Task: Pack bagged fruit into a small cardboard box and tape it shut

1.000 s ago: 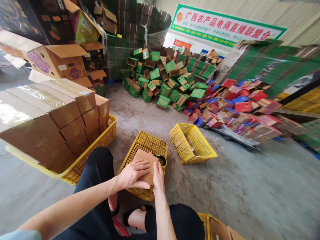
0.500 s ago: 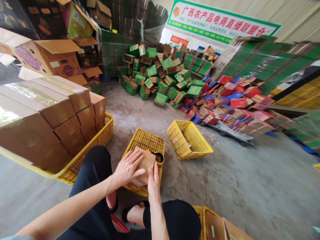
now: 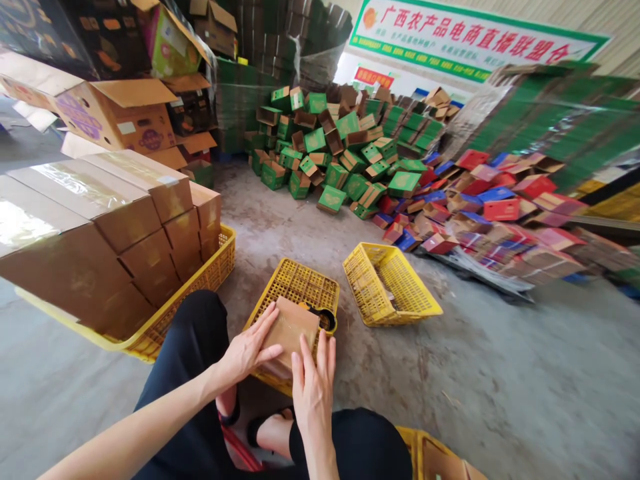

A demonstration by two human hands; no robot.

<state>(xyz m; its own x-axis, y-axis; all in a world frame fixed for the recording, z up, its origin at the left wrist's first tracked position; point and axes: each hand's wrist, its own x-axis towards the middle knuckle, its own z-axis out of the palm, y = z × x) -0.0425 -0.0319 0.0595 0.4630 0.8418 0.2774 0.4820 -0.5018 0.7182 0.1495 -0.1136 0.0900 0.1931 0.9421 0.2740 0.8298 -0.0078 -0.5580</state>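
Note:
A small brown cardboard box [image 3: 294, 323] with shiny tape across it lies on an upturned yellow plastic crate [image 3: 306, 280] between my knees. My left hand [image 3: 251, 350] is open, its outstretched fingers lying along the box's left edge and top. Open too is my right hand [image 3: 315, 377], with fingers spread over the right edge. Just beyond the box, on the crate, sits a black and yellow tape dispenser [image 3: 328, 321], partly hidden. The box's near side is mostly covered by my hands.
At left, a large yellow crate [image 3: 227, 250] holds several taped cartons [image 3: 145, 260]. Another yellow crate [image 3: 415, 293] stands to the right. Part of a crate [image 3: 415, 443] shows beside my right knee. Green boxes [image 3: 333, 199] and red and blue boxes [image 3: 503, 209] are heaped behind.
My right hand has shifted from gripping the box's right side to lying with spread fingers at its edge. My left hand has slid toward the left edge. The view has turned slightly left.

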